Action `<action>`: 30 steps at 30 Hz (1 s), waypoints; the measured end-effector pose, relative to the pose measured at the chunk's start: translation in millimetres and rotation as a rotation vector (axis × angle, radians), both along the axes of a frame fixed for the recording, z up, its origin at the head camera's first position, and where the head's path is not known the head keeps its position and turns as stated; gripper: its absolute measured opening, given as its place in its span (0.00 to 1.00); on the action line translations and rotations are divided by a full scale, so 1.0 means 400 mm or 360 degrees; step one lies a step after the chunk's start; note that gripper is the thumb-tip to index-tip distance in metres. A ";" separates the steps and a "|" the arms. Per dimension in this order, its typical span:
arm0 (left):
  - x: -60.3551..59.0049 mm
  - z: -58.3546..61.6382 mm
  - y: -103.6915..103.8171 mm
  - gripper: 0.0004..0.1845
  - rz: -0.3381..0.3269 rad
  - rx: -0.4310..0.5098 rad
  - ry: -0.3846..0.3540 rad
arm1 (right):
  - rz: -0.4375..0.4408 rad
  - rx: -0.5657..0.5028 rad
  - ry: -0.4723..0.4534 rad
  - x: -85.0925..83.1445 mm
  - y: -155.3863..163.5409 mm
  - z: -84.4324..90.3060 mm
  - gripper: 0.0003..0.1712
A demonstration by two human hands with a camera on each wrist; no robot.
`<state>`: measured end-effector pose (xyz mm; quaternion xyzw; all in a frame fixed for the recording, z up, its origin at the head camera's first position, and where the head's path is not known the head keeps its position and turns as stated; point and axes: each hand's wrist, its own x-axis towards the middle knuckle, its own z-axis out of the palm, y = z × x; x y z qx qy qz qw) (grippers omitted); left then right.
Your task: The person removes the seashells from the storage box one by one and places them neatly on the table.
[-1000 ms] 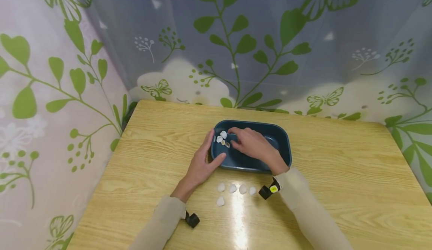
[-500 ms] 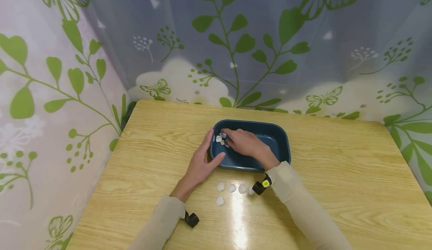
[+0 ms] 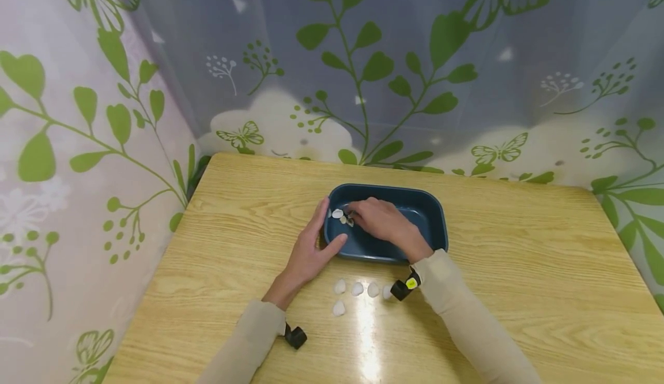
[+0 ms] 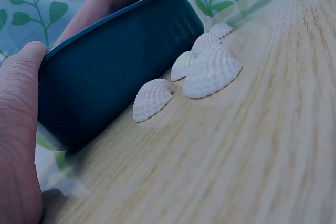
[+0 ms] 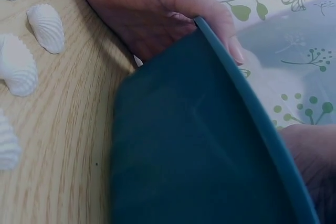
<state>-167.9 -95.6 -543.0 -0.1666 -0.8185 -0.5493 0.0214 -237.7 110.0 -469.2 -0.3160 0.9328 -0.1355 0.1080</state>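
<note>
A dark blue tub [image 3: 410,199] sat on the wooden tabletop [image 3: 519,268], and everything else was placed around it. The left hand [image 3: 310,248] held the tub's left end. Its fingers lay up along the outside wall and its thumb pressed on the near corner, so the hand wrapped around that end. In the left wrist view the thumb [image 4: 18,124] lay flat against the tub's side [image 4: 115,66].

The right hand [image 3: 381,222] was down inside the tub, at its left end. Its fingers were bent and their tips were at a small bunch of white shells [image 3: 339,215] lying on the tub's floor. Whether the fingers had a shell pinched between them could not be told, because the hand hid its own fingertips.

Five more white shells [image 3: 358,289] lay on the tabletop just in front of the tub. Four of them made a short row, and one lay a little nearer to the person, under the left end of the row. In the left wrist view these shells [image 4: 210,72] showed ribbed backs and lay close to the tub's wall.

A curtain [image 3: 363,67] with green leaves and butterflies hung behind the tub, past the far edge of the tabletop.
</note>
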 end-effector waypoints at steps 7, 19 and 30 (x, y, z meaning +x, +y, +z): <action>0.002 0.003 0.002 0.46 0.0008 0.0005 -0.0030 | -0.0069 0.0046 -0.0206 0.011 0.033 0.015 0.16; 0.002 0.003 0.002 0.46 0.0025 -0.0007 -0.0030 | 0.0081 0.0188 -0.0623 0.021 0.070 0.049 0.11; 0.001 0.003 0.002 0.46 0.0021 -0.0011 -0.0044 | -0.0068 0.0099 -0.0463 0.035 0.087 0.036 0.15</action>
